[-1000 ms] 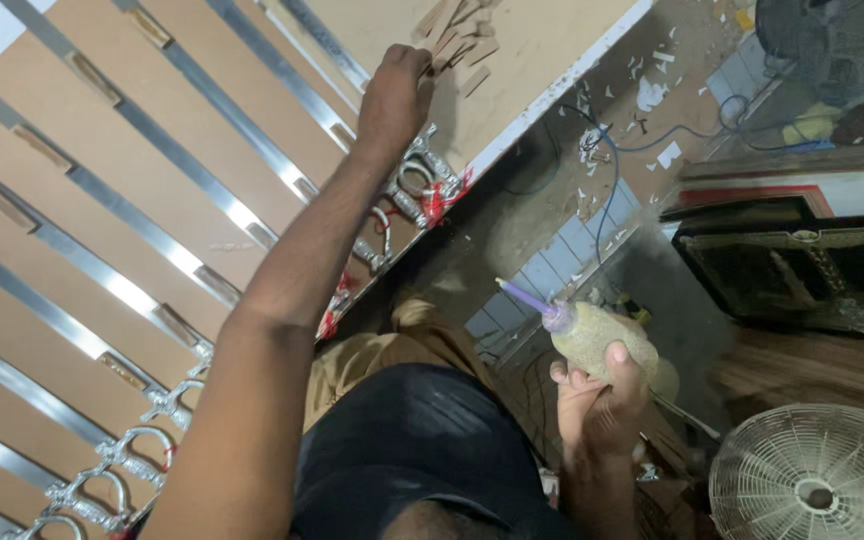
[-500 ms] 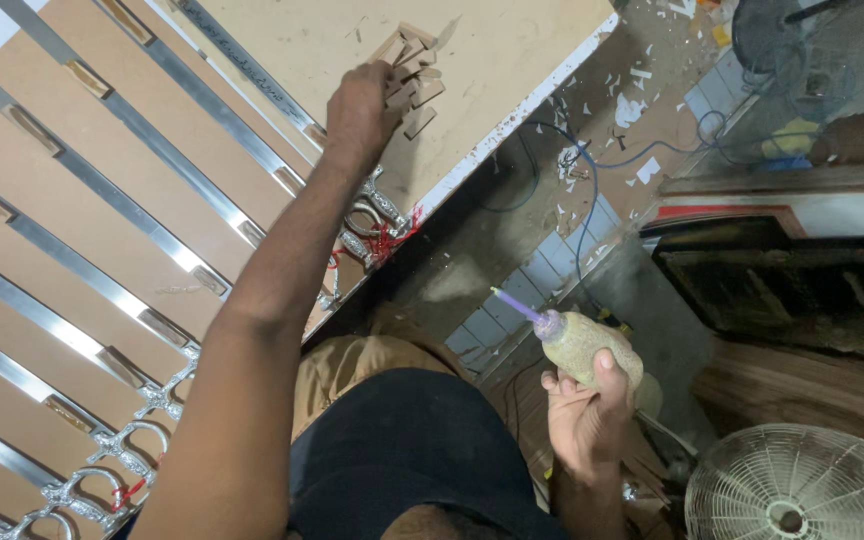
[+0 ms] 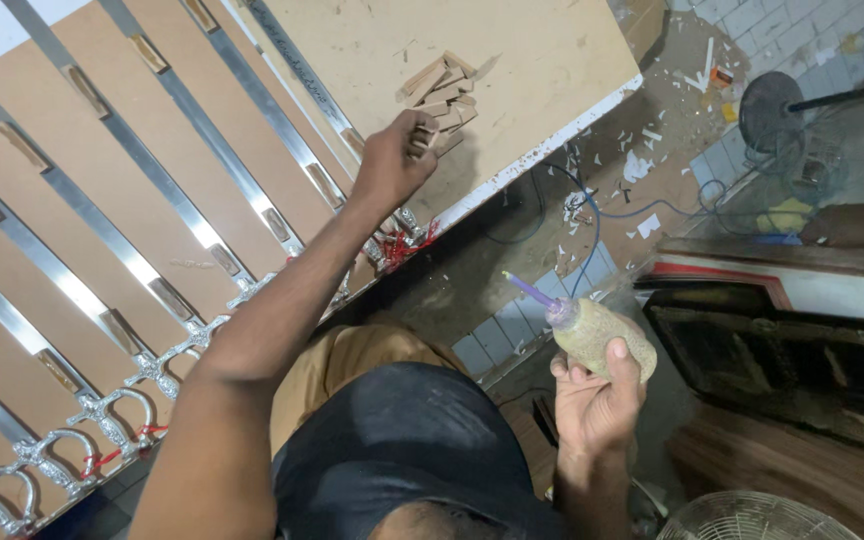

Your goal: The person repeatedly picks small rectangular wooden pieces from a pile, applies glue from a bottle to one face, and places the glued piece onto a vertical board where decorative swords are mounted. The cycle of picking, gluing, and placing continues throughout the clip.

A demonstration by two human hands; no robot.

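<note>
The left hand (image 3: pixel 392 160) reaches far over the large wooden panel (image 3: pixel 102 180) and closes its fingers on the near edge of a pile of small wooden blocks (image 3: pixel 440 98). The hand covers the contact, so I cannot tell if it already pinches 1 block or only touches the pile. The pile lies on the bare, pale part of the board (image 3: pixel 512 60), to the right of the metal strips (image 3: pixel 167 190), probably so the pieces stay within reach of the arm while the strips are worked on.

The right hand (image 3: pixel 592 400) is near the body, low at the right, and it is wrapped firmly around a glue bottle (image 3: pixel 597 335). The purple nozzle (image 3: pixel 532 292) points up and to the left, toward the panel, and nothing touches its tip. Held away from the board like this, the bottle seems to be kept ready without dripping on the wood.

Small blocks (image 3: pixel 222 260) already sit between the strips on the panel. On the floor at the far right lie scraps (image 3: pixel 642 165) and a blue cable (image 3: pixel 592 215), and a fan (image 3: pixel 752 515) stands at the near right.
</note>
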